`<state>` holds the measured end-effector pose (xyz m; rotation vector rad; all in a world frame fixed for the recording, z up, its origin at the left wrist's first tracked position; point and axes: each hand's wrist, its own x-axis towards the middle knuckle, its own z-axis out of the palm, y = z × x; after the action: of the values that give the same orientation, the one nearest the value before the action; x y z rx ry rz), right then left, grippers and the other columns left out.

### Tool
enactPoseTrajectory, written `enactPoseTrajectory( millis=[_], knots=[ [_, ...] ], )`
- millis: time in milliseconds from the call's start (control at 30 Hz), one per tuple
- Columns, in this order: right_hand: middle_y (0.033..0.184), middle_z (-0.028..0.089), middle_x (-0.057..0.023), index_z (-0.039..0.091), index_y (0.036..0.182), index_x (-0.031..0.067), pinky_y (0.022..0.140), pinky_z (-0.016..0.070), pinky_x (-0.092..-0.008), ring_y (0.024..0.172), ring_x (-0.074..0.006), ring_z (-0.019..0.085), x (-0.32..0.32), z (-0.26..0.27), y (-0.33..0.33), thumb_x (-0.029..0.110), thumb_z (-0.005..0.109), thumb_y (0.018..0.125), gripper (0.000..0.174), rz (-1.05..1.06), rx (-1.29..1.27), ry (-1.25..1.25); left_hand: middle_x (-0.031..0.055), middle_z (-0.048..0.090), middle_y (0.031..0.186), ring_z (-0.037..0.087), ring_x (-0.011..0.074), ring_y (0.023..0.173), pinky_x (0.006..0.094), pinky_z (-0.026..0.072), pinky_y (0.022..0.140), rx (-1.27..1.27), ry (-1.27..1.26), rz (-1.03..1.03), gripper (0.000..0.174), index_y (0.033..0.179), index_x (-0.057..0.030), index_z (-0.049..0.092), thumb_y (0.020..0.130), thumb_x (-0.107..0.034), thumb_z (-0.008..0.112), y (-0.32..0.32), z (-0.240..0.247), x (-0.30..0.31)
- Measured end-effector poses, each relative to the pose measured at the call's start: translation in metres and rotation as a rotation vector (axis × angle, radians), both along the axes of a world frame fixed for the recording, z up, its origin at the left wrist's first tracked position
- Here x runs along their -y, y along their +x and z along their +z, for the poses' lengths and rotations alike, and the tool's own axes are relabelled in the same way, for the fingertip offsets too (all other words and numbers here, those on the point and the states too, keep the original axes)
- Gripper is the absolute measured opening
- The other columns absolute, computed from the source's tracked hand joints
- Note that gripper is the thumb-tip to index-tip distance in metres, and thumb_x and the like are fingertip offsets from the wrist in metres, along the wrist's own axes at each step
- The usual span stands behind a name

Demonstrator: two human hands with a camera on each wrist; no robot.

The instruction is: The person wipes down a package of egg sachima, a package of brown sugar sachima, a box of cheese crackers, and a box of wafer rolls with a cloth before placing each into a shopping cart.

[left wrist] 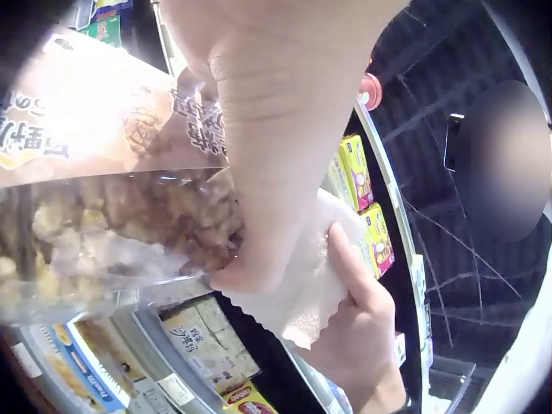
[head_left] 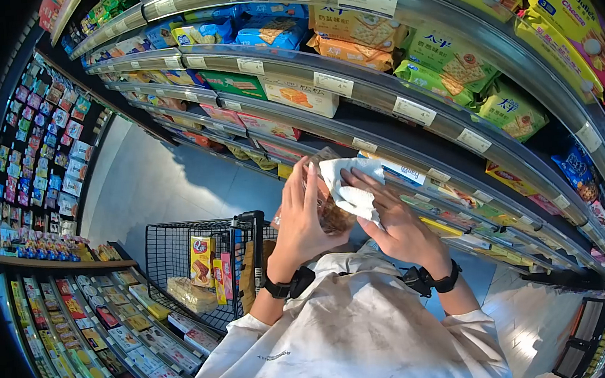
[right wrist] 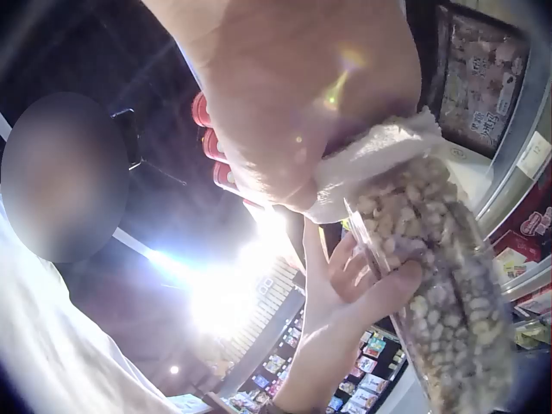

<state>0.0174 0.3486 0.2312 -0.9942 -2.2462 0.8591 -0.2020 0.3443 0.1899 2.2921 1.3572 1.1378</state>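
Note:
In front of the chest my left hand [head_left: 296,215] grips a clear plastic snack bag [left wrist: 95,228], thumb across its near side. Light brown puffed pieces fill the bag, and a pinkish label with Chinese print covers its upper part. My right hand [head_left: 403,227] holds a white tissue [head_left: 349,188] against the end of the bag, fingers spread over it. In the left wrist view, the tissue's scalloped edge hangs below the left thumb. From the right wrist, the tissue [right wrist: 375,164] shows between the right palm and the bag [right wrist: 448,293].
Tall curved shelves [head_left: 291,57] of biscuit packets with price tags run along the front and right. A black wire shopping cart [head_left: 179,254] stands at the left, carrying a yellow box [head_left: 201,259] and other packets. Lower left is a rack of boxed goods [head_left: 107,336].

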Motion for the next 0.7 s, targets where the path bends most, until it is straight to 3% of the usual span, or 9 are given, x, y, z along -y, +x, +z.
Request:
enactPoseTrajectory(
  millis=[100,167,233,333,433,500,567,633,700],
  knots=[
    [0.160,0.037,-0.0128,0.050,0.146,0.0062,0.121,0.0279,-0.0476,0.150,-0.0323,0.030,0.000,-0.004,-0.001,0.014,0.056,0.098,0.048,0.034,0.005,0.008,0.0310,0.030,0.153,0.039,0.0504,0.135,0.0547,0.0394,0.109,-0.109,-0.006,0.035,0.127,0.155,0.0007,0.021,0.053,-0.026,0.092,-0.004,0.005,-0.003],
    [0.160,0.035,-0.0165,0.050,0.145,0.0024,0.121,0.0287,-0.0480,0.149,-0.0358,0.030,-0.001,-0.002,-0.007,0.019,0.062,0.096,0.053,-0.015,-0.006,0.019,0.0300,0.029,0.153,0.038,0.0514,0.133,0.0569,0.0381,0.107,-0.060,0.000,-0.031,0.115,0.153,-0.0132,0.034,0.053,-0.023,0.090,0.001,0.003,-0.003],
    [0.160,0.033,-0.0189,0.046,0.147,0.0007,0.121,0.0288,-0.0483,0.148,-0.0377,0.031,-0.002,0.003,-0.017,0.023,0.066,0.094,0.061,-0.038,0.017,0.096,0.0317,0.030,0.151,0.040,0.0522,0.132,0.0569,0.0376,0.107,-0.007,0.072,-0.079,0.112,0.152,-0.0189,0.037,0.054,-0.026,0.091,0.007,-0.009,-0.001],
    [0.159,0.032,-0.0227,0.036,0.151,-0.0014,0.121,0.0284,-0.0488,0.148,-0.0404,0.031,-0.005,0.011,-0.017,0.030,0.074,0.089,0.079,-0.022,-0.060,0.139,0.0322,0.033,0.149,0.040,0.0517,0.133,0.0553,0.0380,0.108,0.015,-0.010,-0.135,0.114,0.154,-0.0155,0.035,0.056,-0.030,0.092,0.007,-0.020,-0.005],
    [0.159,0.031,-0.0225,0.025,0.155,0.0012,0.121,0.0280,-0.0484,0.148,-0.0377,0.031,-0.008,0.014,-0.005,0.035,0.081,0.083,0.097,-0.025,-0.126,0.165,0.0297,0.038,0.144,0.043,0.0447,0.132,0.0480,0.0395,0.109,0.394,-0.113,-0.089,0.116,0.152,-0.0054,0.033,0.058,-0.034,0.095,0.006,-0.017,-0.009],
    [0.159,0.032,-0.0220,0.027,0.155,0.0015,0.121,0.0274,-0.0476,0.149,-0.0357,0.030,-0.008,0.006,0.000,0.035,0.083,0.082,0.099,-0.333,-0.340,0.196,0.0254,0.041,0.138,0.045,0.0398,0.131,0.0464,0.0397,0.109,0.488,-0.088,-0.006,0.115,0.149,-0.0052,0.033,0.055,-0.029,0.095,0.002,-0.022,-0.014],
    [0.158,0.031,-0.0237,0.024,0.156,0.0013,0.121,0.0269,-0.0464,0.149,-0.0353,0.030,-0.004,-0.013,0.001,0.035,0.086,0.079,0.105,-0.423,-0.324,0.100,0.0201,0.041,0.135,0.046,0.0338,0.127,0.0443,0.0404,0.106,0.612,-0.107,0.087,0.111,0.144,-0.0042,0.034,0.053,-0.023,0.095,0.000,-0.027,-0.018],
    [0.159,0.029,-0.0258,0.016,0.157,-0.0012,0.121,0.0269,-0.0444,0.148,-0.0364,0.031,-0.001,-0.037,-0.004,0.035,0.087,0.077,0.113,-0.352,-0.273,-0.313,0.0131,0.036,0.138,0.045,0.0256,0.126,0.0388,0.0409,0.107,0.418,-0.082,0.121,0.114,0.146,-0.0038,0.024,0.057,-0.017,0.094,-0.007,-0.015,-0.022],
    [0.158,0.029,-0.0280,0.009,0.158,-0.0041,0.120,0.0278,-0.0425,0.147,-0.0371,0.032,-0.006,-0.054,-0.013,0.035,0.088,0.076,0.119,-0.250,-0.182,-0.339,0.0128,0.036,0.137,0.045,0.0251,0.126,0.0383,0.0403,0.107,0.397,-0.068,0.126,0.112,0.145,-0.0032,0.024,0.058,-0.017,0.093,-0.007,-0.003,-0.025]
  ],
)
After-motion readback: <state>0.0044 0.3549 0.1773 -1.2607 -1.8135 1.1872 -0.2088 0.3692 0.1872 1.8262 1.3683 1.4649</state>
